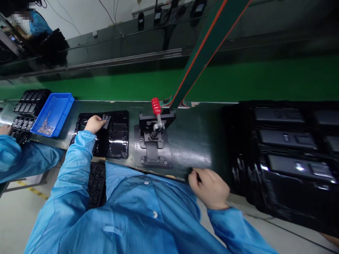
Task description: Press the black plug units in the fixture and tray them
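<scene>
My left hand (94, 124) reaches over a black moulded tray (120, 141) and pinches a small dark grey part (106, 121) above it. My right hand (209, 187) rests at the near edge of the dark bench (190, 141), fingers curled around a small dark thing I cannot make out. Between the hands stands a black clamp fixture (153, 141) with a red-handled toggle lever (156, 106), its handle raised. Both my arms wear blue sleeves.
A blue bin (59, 106) with small metal bits sits left of the tray, beside black trays of parts (29, 104). Another person's blue sleeve (16, 158) and hand are at far left. Stacked black trays (291, 151) fill the right. A green conveyor (251, 81) runs behind.
</scene>
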`<state>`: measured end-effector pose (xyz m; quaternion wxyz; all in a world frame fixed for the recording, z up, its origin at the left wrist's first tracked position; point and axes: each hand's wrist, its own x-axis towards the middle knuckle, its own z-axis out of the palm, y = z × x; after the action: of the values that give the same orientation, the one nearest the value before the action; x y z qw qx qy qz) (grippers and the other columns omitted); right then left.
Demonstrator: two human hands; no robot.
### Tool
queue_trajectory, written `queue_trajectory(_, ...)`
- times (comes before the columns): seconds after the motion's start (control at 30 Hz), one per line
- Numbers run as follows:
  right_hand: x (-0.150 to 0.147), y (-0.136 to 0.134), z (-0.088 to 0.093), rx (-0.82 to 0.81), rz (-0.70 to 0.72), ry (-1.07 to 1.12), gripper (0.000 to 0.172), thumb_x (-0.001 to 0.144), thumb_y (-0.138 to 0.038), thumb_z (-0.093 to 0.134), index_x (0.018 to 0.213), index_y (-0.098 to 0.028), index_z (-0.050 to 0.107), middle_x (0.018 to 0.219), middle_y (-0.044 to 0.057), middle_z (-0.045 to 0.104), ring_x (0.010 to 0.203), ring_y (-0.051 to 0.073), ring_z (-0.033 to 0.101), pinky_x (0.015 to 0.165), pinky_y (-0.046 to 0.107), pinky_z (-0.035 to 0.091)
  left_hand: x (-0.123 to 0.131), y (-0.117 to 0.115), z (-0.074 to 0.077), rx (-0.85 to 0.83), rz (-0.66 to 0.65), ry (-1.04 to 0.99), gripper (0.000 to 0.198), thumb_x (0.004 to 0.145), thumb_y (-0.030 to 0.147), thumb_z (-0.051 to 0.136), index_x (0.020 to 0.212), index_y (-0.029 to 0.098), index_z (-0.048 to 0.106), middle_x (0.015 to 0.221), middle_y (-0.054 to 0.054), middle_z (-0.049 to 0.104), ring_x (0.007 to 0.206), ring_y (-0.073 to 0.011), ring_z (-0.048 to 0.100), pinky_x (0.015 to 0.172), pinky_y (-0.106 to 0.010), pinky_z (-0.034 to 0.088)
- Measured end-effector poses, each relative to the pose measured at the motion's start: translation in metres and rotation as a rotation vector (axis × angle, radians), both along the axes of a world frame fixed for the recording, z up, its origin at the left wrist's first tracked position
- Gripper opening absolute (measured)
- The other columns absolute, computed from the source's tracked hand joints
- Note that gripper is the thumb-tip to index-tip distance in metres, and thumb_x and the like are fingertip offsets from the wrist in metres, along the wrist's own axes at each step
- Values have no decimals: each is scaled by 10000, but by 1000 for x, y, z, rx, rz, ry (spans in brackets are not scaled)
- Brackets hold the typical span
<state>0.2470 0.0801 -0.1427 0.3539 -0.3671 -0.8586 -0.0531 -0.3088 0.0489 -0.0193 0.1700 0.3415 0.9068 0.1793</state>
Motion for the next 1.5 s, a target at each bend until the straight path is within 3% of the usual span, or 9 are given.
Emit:
queue_trajectory(0.23,1,-1,-1,-20,-4,-4,97,927,-151,672,856,-172,734,728,22,742,677,170,675,686,290,511,-1,-4,6,58,-20,-144,367,751,501,819,694,224,585,593,37,530,594,-149,455,645,-292,387)
queue_trajectory(0.47,-1,-4,1,-51,-11,8,103,926,-154,664,868,-171,747,737,26,738,706,180,662,704,292,501,16,-13,22,158,53,-300,318,802,476,717,735,235,521,578,42,489,514,-130,445,542,-267,369)
queue_trajectory(0.6,-1,-7,1,-126,-28,21,143,935,-159,637,869,-172,763,748,40,741,720,185,655,718,300,493,48,-31,26,237,53,-408,275,820,444,690,780,225,529,589,46,503,498,-111,464,509,-234,370)
queue_trajectory(0.73,0,-9,1,-171,-48,1,140,932,-160,645,874,-173,772,757,45,742,728,186,662,728,304,510,103,-53,23,314,28,-597,274,799,401,735,759,215,538,563,47,530,479,-97,475,494,-213,383)
queue_trajectory(0.9,0,-11,2,-178,-36,37,122,921,-162,660,892,-169,779,773,49,740,742,192,666,721,314,521,178,-63,12,216,-84,-783,304,802,436,760,763,211,559,554,43,573,474,-94,496,483,-197,388)
queue_trajectory(1.03,1,-12,3,-208,-35,31,145,942,-172,640,888,-180,774,772,49,734,736,193,656,717,324,509,218,-52,-1,117,-139,-853,344,797,439,781,725,219,527,548,23,606,469,-96,515,473,-194,385)
queue_trajectory(1.33,3,-12,3,-217,-4,46,162,960,-182,621,897,-182,771,774,58,725,740,201,633,720,325,495,250,-24,-8,47,-121,-730,363,830,473,786,716,217,555,479,28,580,403,-98,468,427,-204,299)
queue_trajectory(1.5,4,-13,2,-214,-7,45,157,965,-186,625,901,-179,767,777,58,717,749,203,633,709,330,488,252,-26,-16,73,-126,-618,372,811,540,766,741,207,615,531,32,587,448,-124,529,473,-234,364)
